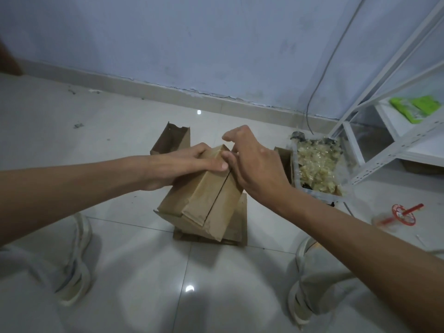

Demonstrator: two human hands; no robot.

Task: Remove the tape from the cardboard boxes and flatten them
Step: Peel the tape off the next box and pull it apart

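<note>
The cardboard box [206, 195] sat tilted on a stack of flattened cardboard [236, 227] on the tiled floor [134, 260], between the person's knees, its top flaps meeting at a centre seam. The left hand [182, 165] lay curled over the far left corner of the box, gripping it. The right hand [249, 159] was half open at the far end of the seam, fingertips bent down onto it and thumb raised; whether it had any tape pinched could not be told.

The box looked poorly seated, so a hard pull at the seam could have slid it off the stack or twisted it out of the left hand. Tape torn at an angle might have ripped short and left strips behind, or peeled off the paper face. To the right, a clear tub [317, 169] of crumpled tape stood near enough for an elbow to knock.
</note>
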